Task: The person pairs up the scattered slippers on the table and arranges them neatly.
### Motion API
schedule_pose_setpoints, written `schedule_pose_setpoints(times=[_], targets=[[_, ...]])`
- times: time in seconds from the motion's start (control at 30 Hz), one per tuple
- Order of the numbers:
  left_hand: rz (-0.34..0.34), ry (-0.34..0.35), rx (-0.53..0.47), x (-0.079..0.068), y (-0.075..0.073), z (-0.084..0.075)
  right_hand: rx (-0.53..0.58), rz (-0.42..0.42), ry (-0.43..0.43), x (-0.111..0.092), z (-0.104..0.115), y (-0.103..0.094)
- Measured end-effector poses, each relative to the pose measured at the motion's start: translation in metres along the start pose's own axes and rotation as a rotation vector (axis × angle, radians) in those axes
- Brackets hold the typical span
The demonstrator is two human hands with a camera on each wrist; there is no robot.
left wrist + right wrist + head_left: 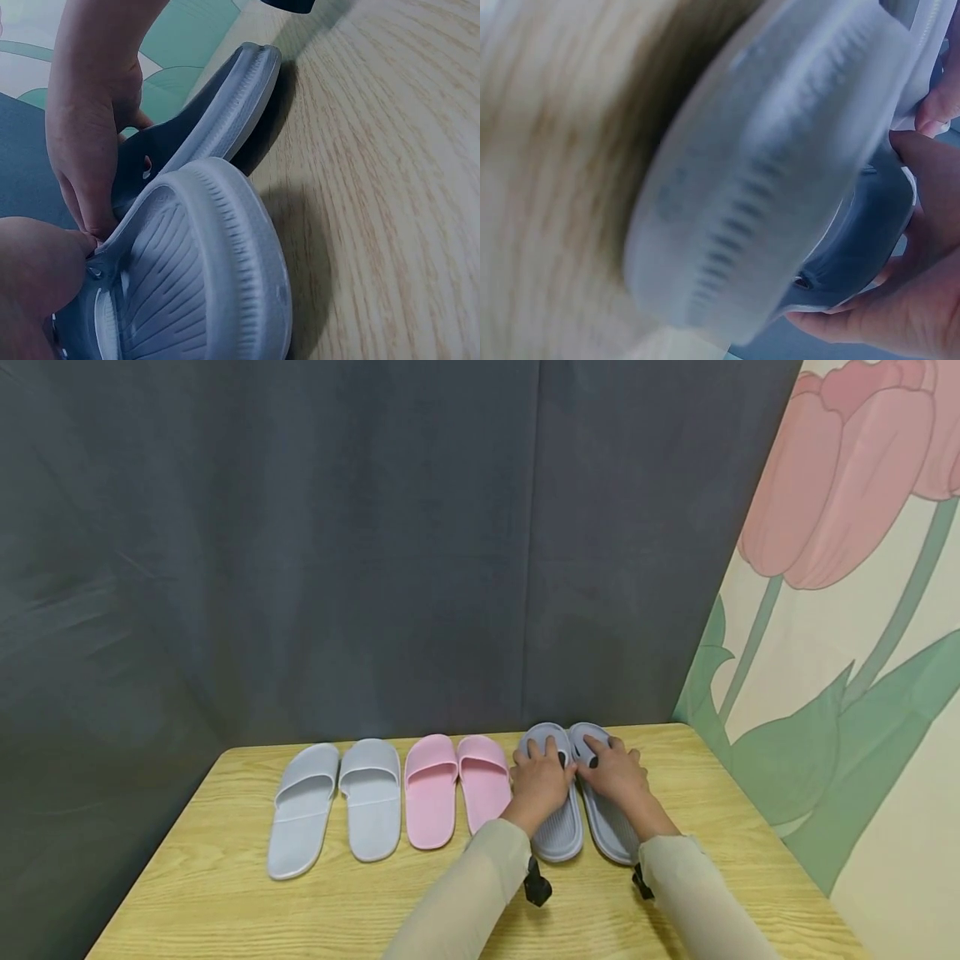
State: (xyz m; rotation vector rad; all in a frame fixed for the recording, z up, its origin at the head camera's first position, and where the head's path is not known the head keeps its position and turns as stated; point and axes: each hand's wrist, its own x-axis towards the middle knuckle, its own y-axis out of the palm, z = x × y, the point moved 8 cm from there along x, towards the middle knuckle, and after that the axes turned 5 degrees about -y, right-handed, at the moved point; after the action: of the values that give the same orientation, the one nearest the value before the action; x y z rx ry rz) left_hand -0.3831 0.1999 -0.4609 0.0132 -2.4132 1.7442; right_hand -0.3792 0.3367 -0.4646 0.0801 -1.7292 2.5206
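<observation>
A pair of grey slippers with ribbed insoles lies near the table's back edge, toes pointing away. My left hand [542, 781] grips the left grey slipper [558, 835] across its strap, fingers spread over the top. On the right grey slipper [611, 831], my right hand [617, 772] holds the strap from both sides; in the right wrist view its thumb and fingers [825, 324] straddle the strap [855, 232]. The two hands nearly meet at the slippers' inner edges. The left wrist view shows both heels close to the tabletop. Parts of the straps are hidden under the hands.
Left of my left hand stands a pink slipper pair [431, 806], then a pale grey-white pair [373, 818], all in one row on the wooden table [225, 910]. A dark curtain [375, 568] hangs behind the table, and a tulip-painted wall [802, 727] rises at the right.
</observation>
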Motion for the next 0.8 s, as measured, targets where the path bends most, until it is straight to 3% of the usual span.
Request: schedule_pose_setpoints(times=[0.53,0.8], targets=[[0.055,-0.013,0.044,0.003,0.014,0.002,-0.01,0.058,0.004,0.004,-0.002,0.009],[0.054,-0.006,0.064,0.002,0.011,-0.001,-0.039,0.096,-0.004,0.004,-0.001,0.009]])
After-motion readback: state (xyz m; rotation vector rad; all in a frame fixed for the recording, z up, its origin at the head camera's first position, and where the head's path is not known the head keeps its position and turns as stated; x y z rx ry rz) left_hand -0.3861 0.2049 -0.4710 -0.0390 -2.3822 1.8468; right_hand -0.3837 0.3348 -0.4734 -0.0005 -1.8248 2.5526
